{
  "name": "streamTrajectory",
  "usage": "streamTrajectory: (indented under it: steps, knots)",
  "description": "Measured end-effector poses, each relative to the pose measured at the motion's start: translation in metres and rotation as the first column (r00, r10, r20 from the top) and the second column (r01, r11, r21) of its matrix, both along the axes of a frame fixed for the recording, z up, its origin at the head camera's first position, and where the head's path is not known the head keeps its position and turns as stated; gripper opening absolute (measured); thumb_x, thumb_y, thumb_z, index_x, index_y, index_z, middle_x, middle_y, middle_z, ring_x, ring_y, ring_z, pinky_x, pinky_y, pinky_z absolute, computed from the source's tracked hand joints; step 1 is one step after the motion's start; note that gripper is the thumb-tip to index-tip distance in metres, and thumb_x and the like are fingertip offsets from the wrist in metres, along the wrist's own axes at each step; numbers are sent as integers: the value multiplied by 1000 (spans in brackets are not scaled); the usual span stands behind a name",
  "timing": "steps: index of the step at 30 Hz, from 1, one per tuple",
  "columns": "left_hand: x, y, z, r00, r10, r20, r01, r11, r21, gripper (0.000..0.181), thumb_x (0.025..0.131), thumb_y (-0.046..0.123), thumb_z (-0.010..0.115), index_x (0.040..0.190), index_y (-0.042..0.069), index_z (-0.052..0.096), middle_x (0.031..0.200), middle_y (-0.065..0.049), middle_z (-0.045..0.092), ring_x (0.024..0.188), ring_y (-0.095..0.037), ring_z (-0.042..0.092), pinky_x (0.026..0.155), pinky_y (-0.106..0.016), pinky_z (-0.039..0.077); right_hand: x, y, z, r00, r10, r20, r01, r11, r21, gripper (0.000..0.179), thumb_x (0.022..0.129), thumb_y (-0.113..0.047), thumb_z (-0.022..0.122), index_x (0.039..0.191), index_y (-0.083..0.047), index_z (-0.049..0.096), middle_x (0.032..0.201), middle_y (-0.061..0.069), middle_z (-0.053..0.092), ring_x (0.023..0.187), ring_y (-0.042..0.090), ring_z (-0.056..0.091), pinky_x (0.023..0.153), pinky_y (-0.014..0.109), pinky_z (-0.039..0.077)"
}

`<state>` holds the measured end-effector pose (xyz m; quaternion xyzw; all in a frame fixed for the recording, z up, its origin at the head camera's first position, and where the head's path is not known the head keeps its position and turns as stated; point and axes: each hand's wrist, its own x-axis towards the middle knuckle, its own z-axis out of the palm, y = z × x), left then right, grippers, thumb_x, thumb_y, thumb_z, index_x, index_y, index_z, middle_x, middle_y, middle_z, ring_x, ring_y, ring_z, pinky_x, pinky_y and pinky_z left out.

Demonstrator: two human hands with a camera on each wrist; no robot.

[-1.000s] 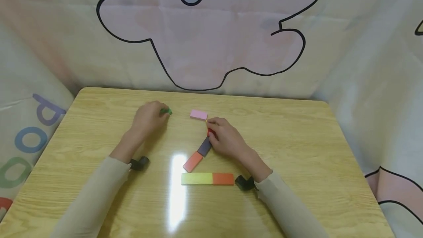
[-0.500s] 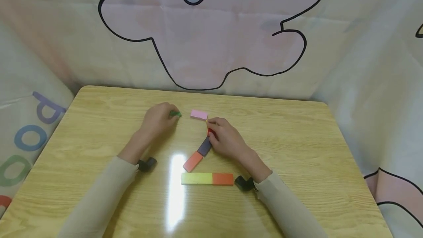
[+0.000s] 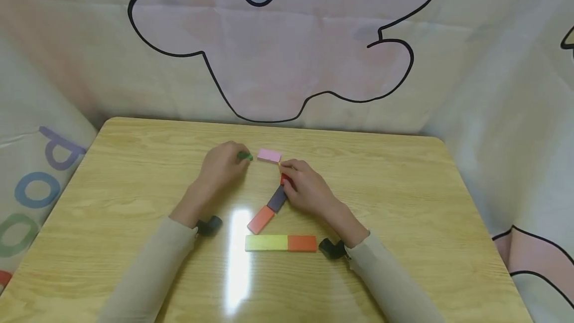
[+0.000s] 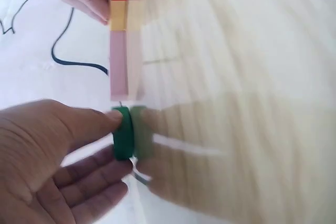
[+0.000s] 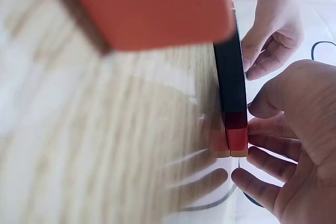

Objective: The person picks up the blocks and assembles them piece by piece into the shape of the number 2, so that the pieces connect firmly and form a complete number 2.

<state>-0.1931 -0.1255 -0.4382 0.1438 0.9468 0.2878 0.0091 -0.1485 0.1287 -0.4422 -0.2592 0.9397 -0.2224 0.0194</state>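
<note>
My left hand (image 3: 222, 164) pinches a small green block (image 4: 123, 134) between thumb and fingers, just left of a pink block (image 3: 269, 155). In the left wrist view the green block stands on edge, a narrow gap from the pink one. My right hand (image 3: 307, 186) rests its fingertips along the right side of a red block (image 5: 238, 139) and a yellow block (image 4: 118, 15), partly covering both in the head view. Its thumb lies near the dark block (image 3: 277, 199). These blocks form a bent row, continuing to a salmon block (image 3: 261, 220).
Below the bent row lie a yellow-green block (image 3: 266, 242) and an orange block (image 3: 302, 243), end to end. The wooden table (image 3: 403, 188) is glossy, with a bright reflection left of centre. Printed cloth (image 3: 287, 74) hangs behind and at both sides.
My left hand has moved right with the green block, bringing it close to the pink block. The right hand and the row of blocks have stayed in place.
</note>
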Motion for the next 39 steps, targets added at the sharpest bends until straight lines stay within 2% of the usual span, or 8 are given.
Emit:
streamTrajectory:
  steps: [5, 11, 20, 34, 39]
  knots:
    - [2, 0, 3, 1000, 1, 1, -1, 1000, -10, 19, 98, 13, 72, 115, 5, 78, 116, -14, 78, 110, -34, 74, 96, -53, 61, -1, -1, -1, 1000, 3, -6, -3, 1000, 0, 43, 103, -14, 63, 143, 0, 64, 147, 12, 63, 140, 29, 58, 118, 43, 50]
    - [2, 2, 0, 1000, -5, 5, 5, 1000, -6, 21, 98, 13, 73, 116, 4, 78, 118, -14, 78, 111, -35, 74, 97, -52, 60, -1, 0, -2, 1000, -3, -6, 2, 1000, -6, 43, 102, -14, 63, 143, 0, 64, 147, 13, 64, 139, 30, 59, 118, 43, 50]
    - [0, 3, 0, 1000, -4, -23, 4, 1000, 10, 19, 99, 12, 71, 115, 5, 78, 115, -13, 77, 107, -32, 74, 93, -51, 60, -6, 0, -2, 1000, -26, 8, 26, 1000, -10, 42, 102, -14, 64, 143, -3, 65, 147, 9, 64, 140, 28, 58, 117, 44, 51]
    - [4, 7, 0, 1000, -27, -14, 27, 1000, -4, 19, 98, 14, 72, 115, 5, 78, 114, -12, 77, 104, -31, 74, 90, -49, 61, 1, 4, -1, 999, -27, 35, 28, 1000, -9, 42, 102, -15, 65, 142, -3, 66, 147, 10, 64, 140, 28, 59, 117, 45, 51]
    - [3, 6, 0, 1000, -22, -18, 22, 1000, -1, 20, 98, 14, 73, 115, 5, 79, 116, -13, 77, 110, -32, 73, 96, -51, 59, 0, 4, 2, 999, -4, 35, 4, 1000, -10, 43, 103, -16, 65, 143, -3, 65, 147, 10, 63, 141, 28, 58, 118, 45, 50]
